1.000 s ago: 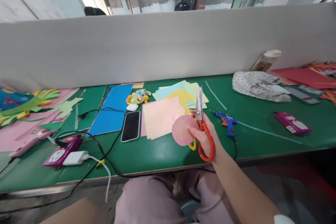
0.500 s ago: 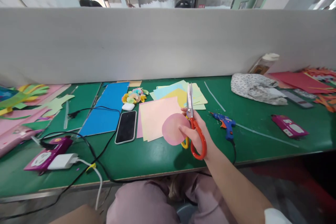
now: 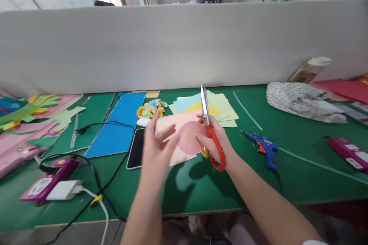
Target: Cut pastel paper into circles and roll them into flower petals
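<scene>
- The pink paper circle [image 3: 188, 138] is in the right hand [image 3: 222, 141], above the green tabletop [image 3: 198, 196]; thumb and fingers pinch its right edge, and the disc tilts toward the wearer.
- The red-handled scissors [image 3: 212, 136] are in that same hand; the blades point away from the body, and the handle loop hangs below the fingers.
- The left hand [image 3: 158, 149] is raised just left of the circle, blurred, with its fingers spread and holding nothing; whether the thumb touches the paper's edge I cannot tell.
- Peach paper sheets [image 3: 185, 117] lie below both hands; beyond them is a fan of pastel sheets [image 3: 228, 108] in green, blue and yellow.
- A smartphone [image 3: 136, 150] lies left of the peach sheets, partly behind the left hand; near its top are a small white case [image 3: 143, 122] and a cluster of paper flowers [image 3: 152, 108].
- A blue board [image 3: 115, 132] lies farther left, a black cord crossing it; nearer the wearer is a purple power strip [image 3: 53, 180] with a white charger [image 3: 64, 190] beside it.
- A blue glue gun [image 3: 268, 151] lies on the right; behind it are a patterned cloth [image 3: 296, 99] and a bottle [image 3: 310, 71] against the pale partition [image 3: 184, 46].
</scene>
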Demonstrator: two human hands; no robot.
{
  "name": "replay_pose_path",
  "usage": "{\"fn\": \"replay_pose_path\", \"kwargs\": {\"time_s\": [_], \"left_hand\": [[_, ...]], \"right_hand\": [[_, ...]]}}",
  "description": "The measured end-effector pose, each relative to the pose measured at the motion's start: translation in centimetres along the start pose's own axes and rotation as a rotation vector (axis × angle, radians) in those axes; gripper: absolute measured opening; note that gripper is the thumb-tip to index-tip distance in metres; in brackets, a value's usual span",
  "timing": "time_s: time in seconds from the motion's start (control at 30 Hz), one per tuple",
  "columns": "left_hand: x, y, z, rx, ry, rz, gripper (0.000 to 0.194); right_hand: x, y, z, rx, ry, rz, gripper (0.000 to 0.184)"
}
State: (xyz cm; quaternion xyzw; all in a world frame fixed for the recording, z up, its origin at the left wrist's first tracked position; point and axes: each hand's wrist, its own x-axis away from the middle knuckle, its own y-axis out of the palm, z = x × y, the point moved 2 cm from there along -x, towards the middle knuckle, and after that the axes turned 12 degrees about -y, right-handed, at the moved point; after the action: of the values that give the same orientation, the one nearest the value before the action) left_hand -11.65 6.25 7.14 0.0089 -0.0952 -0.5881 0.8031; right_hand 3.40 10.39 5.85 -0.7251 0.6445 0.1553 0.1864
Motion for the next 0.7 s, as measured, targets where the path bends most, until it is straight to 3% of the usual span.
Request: {"fn": "replay_pose_path", "kwargs": {"time_s": [0.13, 0.4, 0.7], "left_hand": [[-0.9, 1.5, -2.4, -0.029, -0.131, 0.008, 0.082], [-1.9, 1.6, -4.1, -0.015, -0.203, 0.078, 0.086], [-2.4, 1.3, -4.9, -0.006, -0.240, 0.068, 0.082]], "right_hand": [[-0.1, 0.2, 1.4, 0.028, 0.021, 0.014, 0.044], [0.7, -0.2, 3.6, 0.027, 0.107, 0.055, 0.043], [0.8, 0.3, 3.9, 0.088, 0.121, 0.061, 0.044]]}}
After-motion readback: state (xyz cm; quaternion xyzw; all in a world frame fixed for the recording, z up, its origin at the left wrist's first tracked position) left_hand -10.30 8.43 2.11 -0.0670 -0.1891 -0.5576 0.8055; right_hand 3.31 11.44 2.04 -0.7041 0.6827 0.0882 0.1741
